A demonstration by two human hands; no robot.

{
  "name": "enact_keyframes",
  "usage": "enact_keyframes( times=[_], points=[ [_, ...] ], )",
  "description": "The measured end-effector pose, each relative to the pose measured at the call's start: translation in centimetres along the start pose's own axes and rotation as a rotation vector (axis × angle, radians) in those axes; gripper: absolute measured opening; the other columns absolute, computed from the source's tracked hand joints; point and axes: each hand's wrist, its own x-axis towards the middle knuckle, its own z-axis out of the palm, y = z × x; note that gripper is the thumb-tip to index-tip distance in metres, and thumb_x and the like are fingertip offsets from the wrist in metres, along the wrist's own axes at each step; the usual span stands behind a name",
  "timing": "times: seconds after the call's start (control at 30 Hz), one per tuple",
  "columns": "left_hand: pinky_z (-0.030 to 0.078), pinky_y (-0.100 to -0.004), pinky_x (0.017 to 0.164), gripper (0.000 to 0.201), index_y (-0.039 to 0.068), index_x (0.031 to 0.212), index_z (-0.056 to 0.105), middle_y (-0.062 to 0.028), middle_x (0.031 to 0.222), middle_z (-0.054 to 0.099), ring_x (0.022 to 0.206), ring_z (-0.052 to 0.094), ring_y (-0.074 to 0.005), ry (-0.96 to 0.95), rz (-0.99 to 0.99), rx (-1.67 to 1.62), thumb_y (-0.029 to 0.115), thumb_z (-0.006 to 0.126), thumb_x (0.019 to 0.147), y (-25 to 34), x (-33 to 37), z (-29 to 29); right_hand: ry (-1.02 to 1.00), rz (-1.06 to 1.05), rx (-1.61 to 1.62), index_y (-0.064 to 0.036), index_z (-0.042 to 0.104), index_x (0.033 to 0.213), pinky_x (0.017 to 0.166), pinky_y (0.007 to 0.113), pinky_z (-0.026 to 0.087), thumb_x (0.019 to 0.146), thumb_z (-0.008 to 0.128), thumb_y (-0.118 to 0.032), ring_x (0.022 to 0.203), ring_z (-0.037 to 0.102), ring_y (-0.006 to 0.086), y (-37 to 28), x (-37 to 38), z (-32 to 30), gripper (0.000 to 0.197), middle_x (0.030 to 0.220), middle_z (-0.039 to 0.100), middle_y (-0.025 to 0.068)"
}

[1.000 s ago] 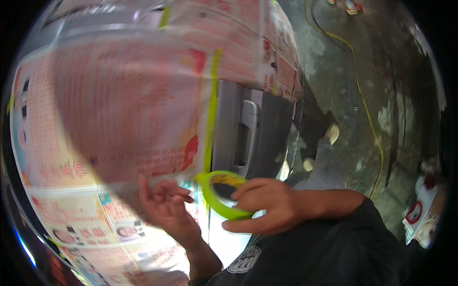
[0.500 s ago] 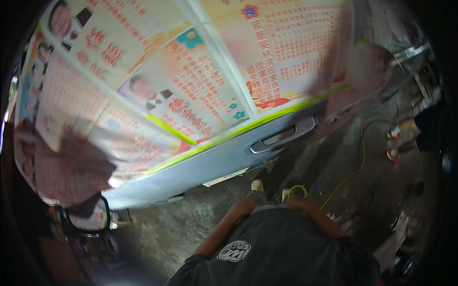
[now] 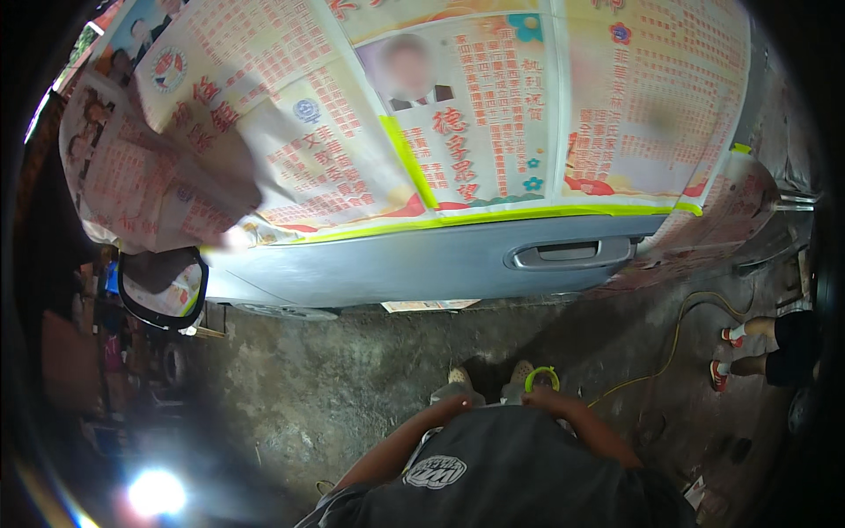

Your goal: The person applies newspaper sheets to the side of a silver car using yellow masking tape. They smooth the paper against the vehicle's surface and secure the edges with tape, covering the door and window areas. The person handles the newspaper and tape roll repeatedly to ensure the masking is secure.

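The right hand (image 3: 539, 393) holds a green tape roll (image 3: 542, 377), fingers closed around it; the left hand's (image 3: 458, 400) grip cannot be told.

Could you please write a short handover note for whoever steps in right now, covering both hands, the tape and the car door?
Right hand: low at the waist, holding the green tape roll.
Left hand: also low at the waist, mostly hidden by the dark shirt; cannot tell whether it holds anything.
Car door: grey lower panel and door handle bare; everything above is covered with newspaper sheets.
Done: a green tape line fixes the paper's lower edge along the door, with another strip running up a seam.
Left: the paper at the far left hangs loose and rumpled near the side mirror; probably needs taping.
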Motion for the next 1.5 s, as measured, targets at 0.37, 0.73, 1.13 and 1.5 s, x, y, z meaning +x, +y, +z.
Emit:
enact_keyframes(
  times=[0.37,0.73,1.13,1.5],
  points=[
    [0.050,-0.0375,0.100,0.050,0.002,0.142,0.057,-0.0148,0.132,0.065,0.118,0.064,-0.0235,0.100,-0.219,-0.574,0.030,0.066,0.101,-5.0,0.3,-4.2,0.130,0.030,0.172,-0.0144,0.042,0.154,0.098,0.047,0.050,0.104,0.054,-0.035,0.117,0.064,0.0412,-15.6,8.0,-3.8,0.055,0.133,0.062,0.0251],
    [0.050,-0.0332,0.103,0.049,0.002,0.143,0.054,-0.0078,0.128,0.064,0.118,0.061,-0.0159,0.231,0.337,-0.637,0.014,0.072,0.099,1.7,8.6,-17.0,0.136,-0.053,-0.461,-0.0153,0.036,0.156,0.077,0.054,0.055,0.093,0.061,-0.025,0.082,0.070,0.0446,-16.9,12.0,-15.9,0.068,0.090,0.071,0.0206],
    [0.047,-0.0406,0.107,0.056,0.005,0.144,0.049,-0.0096,0.140,0.049,0.131,0.052,-0.0238,0.387,0.949,-0.434,0.020,0.074,0.096,-3.2,16.3,-16.0,0.565,-0.862,-0.995,0.0006,0.046,0.151,0.052,0.034,0.048,0.081,0.068,-0.008,0.055,0.057,0.0153,-8.4,15.3,-14.9,0.073,0.066,0.052,-0.0010],
    [0.041,-0.0428,0.115,0.065,0.003,0.155,0.041,-0.0138,0.151,0.042,0.143,0.042,-0.0273,0.262,0.923,-0.610,0.032,0.065,0.103,-5.6,16.5,-14.0,0.530,-1.016,-1.055,0.0001,0.048,0.147,0.054,0.029,0.047,0.081,0.070,-0.004,0.059,0.055,0.0115,-7.8,15.6,-10.2,0.070,0.069,0.050,-0.0045]
  ],
)
